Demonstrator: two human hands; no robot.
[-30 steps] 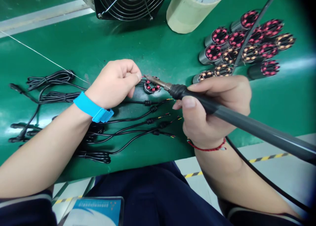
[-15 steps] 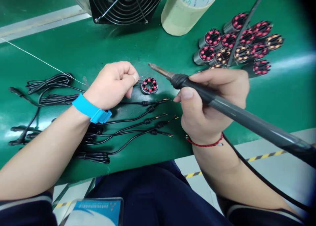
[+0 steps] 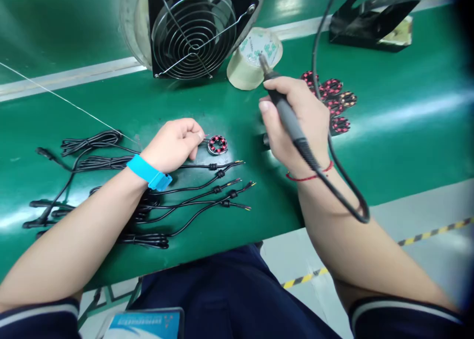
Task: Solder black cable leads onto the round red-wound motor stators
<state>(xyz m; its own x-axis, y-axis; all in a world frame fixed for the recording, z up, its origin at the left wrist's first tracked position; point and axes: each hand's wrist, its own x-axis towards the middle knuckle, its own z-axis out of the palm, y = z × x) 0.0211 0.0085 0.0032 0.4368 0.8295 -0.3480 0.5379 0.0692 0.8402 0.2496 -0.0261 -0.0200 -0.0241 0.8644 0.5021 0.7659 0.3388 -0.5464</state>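
Observation:
My left hand [image 3: 173,144] is closed in a pinch on the end of a black cable, and a thin red wire tip pokes out past the fingertips. Right beside it, a motor stator [image 3: 223,145] with red windings lies on the green table [image 3: 274,200]. In my right hand [image 3: 298,121] is a soldering iron [image 3: 285,112], its tip pointing up and away in front of a tape roll [image 3: 244,74]. Below the stator, several black cables [image 3: 202,186] lie with bare coloured wire ends towards the right.
A fan [image 3: 194,37] with a wire guard stands at the back. More stators [image 3: 335,106] are grouped beyond my right hand, partly hidden. A black soldering iron stand [image 3: 355,35] is at the back right. A thin solder-like strand [image 3: 74,98] slants in from the left.
My right hand has carried the soldering iron up and away from the stator, towards the back. My left hand keeps its pinch beside the stator. The view has tilted up, bringing the stand into sight.

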